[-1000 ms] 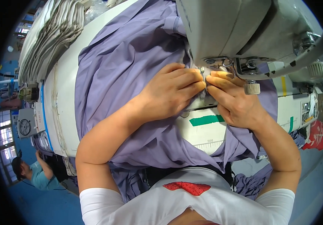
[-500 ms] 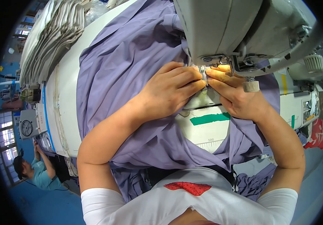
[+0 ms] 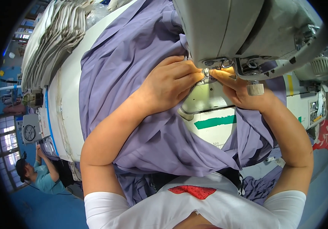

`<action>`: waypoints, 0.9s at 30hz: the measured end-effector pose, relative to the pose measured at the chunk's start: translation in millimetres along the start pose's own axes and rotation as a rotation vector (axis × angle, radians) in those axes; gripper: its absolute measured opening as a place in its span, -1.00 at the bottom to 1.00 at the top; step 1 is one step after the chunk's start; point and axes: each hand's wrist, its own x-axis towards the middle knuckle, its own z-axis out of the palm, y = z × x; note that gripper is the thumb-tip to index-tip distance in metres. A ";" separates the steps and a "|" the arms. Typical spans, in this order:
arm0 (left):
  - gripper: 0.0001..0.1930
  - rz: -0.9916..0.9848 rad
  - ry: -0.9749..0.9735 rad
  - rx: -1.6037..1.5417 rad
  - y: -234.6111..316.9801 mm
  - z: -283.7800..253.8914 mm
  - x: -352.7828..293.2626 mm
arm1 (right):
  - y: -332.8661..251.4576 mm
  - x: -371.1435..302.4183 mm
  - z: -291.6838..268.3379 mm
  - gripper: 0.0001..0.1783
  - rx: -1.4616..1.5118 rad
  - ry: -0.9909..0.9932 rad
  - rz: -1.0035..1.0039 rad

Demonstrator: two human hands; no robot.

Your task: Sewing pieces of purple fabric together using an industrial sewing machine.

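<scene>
White table [image 3: 71, 103] | left hand [image 3: 170, 84], right hand [image 3: 245, 92] angled inward on lilac cloth [image 3: 120, 66] | grip unclear

The person's left hand [image 3: 169, 83] rests on purple fabric [image 3: 129, 61], its fingertips just left of the presser foot [image 3: 206, 75]; the right hand [image 3: 244, 91] reaches in from the other side, partly behind a ribbed knob [image 3: 255, 89]. Above this grip looms the sewing machine [image 3: 225, 30]. Nearer the body than the fingertips lies green tape [image 3: 215, 122]; well left of them, stacked pale cloth [image 3: 53, 45]
</scene>
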 end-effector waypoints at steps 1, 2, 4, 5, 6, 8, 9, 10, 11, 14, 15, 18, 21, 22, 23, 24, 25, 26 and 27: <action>-0.68 0.002 -0.002 0.001 -1.3 -0.4 1.1 | 0.6 2.6 -1.0 -0.45 0.000 0.002 0.001; -0.72 0.006 0.005 0.008 -3.2 -0.4 2.4 | 0.9 6.8 -3.0 -0.46 -0.004 0.078 -0.020; -0.75 0.011 0.011 0.016 -6.4 0.6 4.5 | 3.6 10.4 -3.0 -0.46 -0.007 0.155 -0.040; -0.78 0.012 0.032 0.018 -7.5 1.4 5.0 | 5.4 11.3 -1.3 -0.48 0.009 0.175 -0.047; -0.81 0.012 0.053 0.020 -8.3 1.6 5.2 | 6.7 11.7 0.2 -0.51 0.025 0.195 -0.054; -0.83 0.000 0.030 0.025 -8.3 -0.6 5.1 | 10.4 7.6 1.3 -0.51 0.023 0.139 -0.028; -0.86 -0.011 0.009 0.029 -8.0 -1.7 5.0 | 10.7 6.4 1.0 -0.50 0.020 0.081 -0.001; -0.86 -0.013 0.008 0.028 -8.1 -1.5 5.1 | 10.0 6.7 0.0 -0.50 0.022 0.080 -0.001; -0.85 -0.006 0.019 0.027 -8.0 -1.8 5.0 | 7.6 10.1 -2.6 -0.50 0.027 0.106 -0.021; -0.84 -0.012 0.025 0.022 -8.0 -1.7 3.2 | -5.9 20.8 -8.6 -0.65 0.178 0.185 0.079; -0.83 -0.019 0.022 0.014 -8.2 -1.4 2.5 | -9.8 23.3 -9.8 -0.80 0.318 0.236 0.203; -0.81 -0.004 0.049 0.026 -7.7 0.5 2.9 | -6.4 18.2 -12.9 -0.71 0.043 0.168 0.022; -0.81 0.030 0.106 0.040 -8.7 6.0 2.5 | -0.7 5.3 -8.0 -0.48 -0.043 0.066 -0.017; -0.81 0.024 0.112 0.042 -10.5 6.9 2.3 | -1.9 5.0 -9.4 -0.50 0.014 0.044 0.034; -0.82 0.016 0.102 0.045 -12.9 7.0 1.7 | -4.7 4.2 -12.0 -0.51 0.002 0.000 0.083; -0.83 0.008 0.093 0.048 -14.4 7.3 1.2 | -8.7 4.3 -15.7 -0.51 0.000 -0.006 0.072; -0.83 -0.001 0.103 0.052 -14.6 8.5 0.9 | -13.2 4.6 -20.2 -0.51 -0.011 0.044 0.077; -0.82 -0.036 0.114 0.010 -14.0 8.6 0.3 | -18.6 5.4 -23.7 -0.51 -0.020 0.096 0.076; -0.81 -0.070 0.126 -0.032 -13.6 8.3 -0.6 | -25.3 4.5 -26.4 -0.51 -0.022 0.090 0.058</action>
